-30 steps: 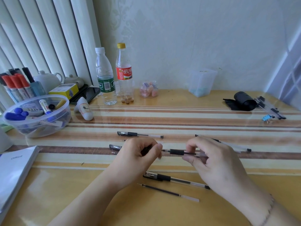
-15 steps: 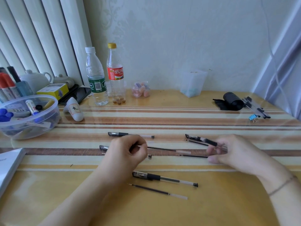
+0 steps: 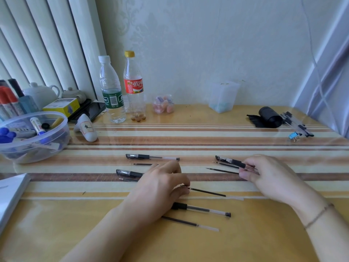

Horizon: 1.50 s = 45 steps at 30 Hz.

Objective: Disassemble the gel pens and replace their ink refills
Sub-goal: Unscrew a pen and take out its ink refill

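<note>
- The left hand [image 3: 158, 186] rests palm down on the surface [image 3: 245, 233], its fingers [image 3: 184, 183] pressed together on the tip end of a loose refill [image 3: 207, 192].
- That refill lies flat, running right from the fingertips to a clear tail near the right wrist.
- The right hand [image 3: 270, 176] has its fingers [image 3: 245, 174] pinching the clear barrel end of a capped pen [image 3: 231, 161], whose black cap points left and lies low over the surface.
- Two thin refills [image 3: 222, 170] lie just beside that pen, on its near side, their tips pointing left; their right ends are hidden by the hand.
- A thin bracelet [image 3: 319, 215] circles the right wrist.
- Below the left hand lies a second pen [image 3: 202, 209], its left end under the hand, and nearer the camera another refill [image 3: 188, 223] lies beside it.
- Left of the left hand a third pen [image 3: 129, 173] is partly covered by the hand, with a refill end [image 3: 128, 179] showing just below it.
- Farther back a fourth pen [image 3: 151, 157] lies whole, with a refill [image 3: 141, 164] beside it.
- At the far left stand a clear bowl [image 3: 62, 133] of markers, a white holder [image 3: 86, 127] and two bottles [image 3: 112, 91].
- At the back are a small jar [image 3: 163, 104] and a clear cup [image 3: 222, 96].
- At the far right lie a black roll [image 3: 268, 117], a bundle of pens [image 3: 296, 123] and a blue clip [image 3: 292, 136].
</note>
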Motion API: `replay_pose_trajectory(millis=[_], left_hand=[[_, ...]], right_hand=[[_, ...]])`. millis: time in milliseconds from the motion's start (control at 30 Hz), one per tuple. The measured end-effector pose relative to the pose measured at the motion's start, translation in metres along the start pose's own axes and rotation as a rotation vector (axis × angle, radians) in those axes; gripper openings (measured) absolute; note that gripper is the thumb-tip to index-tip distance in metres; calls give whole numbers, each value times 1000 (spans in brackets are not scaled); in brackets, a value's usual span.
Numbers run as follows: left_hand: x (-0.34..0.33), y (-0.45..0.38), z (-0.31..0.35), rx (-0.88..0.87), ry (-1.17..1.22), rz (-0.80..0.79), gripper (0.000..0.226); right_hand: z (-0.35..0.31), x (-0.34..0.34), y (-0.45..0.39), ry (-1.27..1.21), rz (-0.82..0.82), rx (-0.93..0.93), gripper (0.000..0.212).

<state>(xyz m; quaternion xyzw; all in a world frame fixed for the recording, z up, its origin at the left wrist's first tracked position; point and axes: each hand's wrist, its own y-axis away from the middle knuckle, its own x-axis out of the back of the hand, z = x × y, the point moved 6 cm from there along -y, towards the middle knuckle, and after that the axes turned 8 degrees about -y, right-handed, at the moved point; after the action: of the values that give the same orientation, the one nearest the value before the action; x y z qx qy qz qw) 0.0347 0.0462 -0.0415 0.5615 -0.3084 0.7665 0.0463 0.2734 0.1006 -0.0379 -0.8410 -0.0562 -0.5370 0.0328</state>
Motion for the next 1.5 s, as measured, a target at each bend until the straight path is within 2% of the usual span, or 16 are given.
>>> replay_pose_trajectory(millis=[300, 400, 500, 567, 667, 800, 1033, 1067, 1167, 1233, 1300, 1433, 1500], left_hand=[[10, 3, -9, 8, -108, 40, 13], [16, 5, -19, 84, -15, 97, 7], [29, 7, -23, 195, 129, 241, 7], [34, 6, -15, 184, 141, 268, 7], [38, 6, -1, 95, -12, 240, 8], [34, 4, 5, 1, -135, 145, 9], [19, 5, -3, -5, -315, 61, 6], [20, 5, -4, -4, -315, 69, 7], [29, 7, -12, 45, -300, 106, 10], [35, 10, -19, 95, -275, 135, 11], [39, 12, -25, 132, -260, 153, 12], [37, 12, -23, 141, -219, 158, 11], [35, 12, -22, 142, -209, 149, 10]], right_hand=[[-6, 2, 2, -94, 24, 25, 7], [-17, 3, 6, -140, 46, 57, 8], [-36, -6, 15, -148, 2, 114, 10], [-51, -14, 21, -128, -35, 164, 12], [-65, -20, 28, -149, -42, 225, 13], [-68, -18, 31, -203, 29, 254, 9], [-72, -25, 30, -419, -58, 253, 6], [-72, -24, 30, -463, -58, 270, 9], [-69, -10, 29, -617, -1, 317, 37], [-57, 0, 24, -631, 66, 293, 54], [-46, 1, 19, -584, 61, 264, 64], [-48, -11, 21, -471, -73, 318, 37], [-52, -15, 23, -414, -89, 365, 35]])
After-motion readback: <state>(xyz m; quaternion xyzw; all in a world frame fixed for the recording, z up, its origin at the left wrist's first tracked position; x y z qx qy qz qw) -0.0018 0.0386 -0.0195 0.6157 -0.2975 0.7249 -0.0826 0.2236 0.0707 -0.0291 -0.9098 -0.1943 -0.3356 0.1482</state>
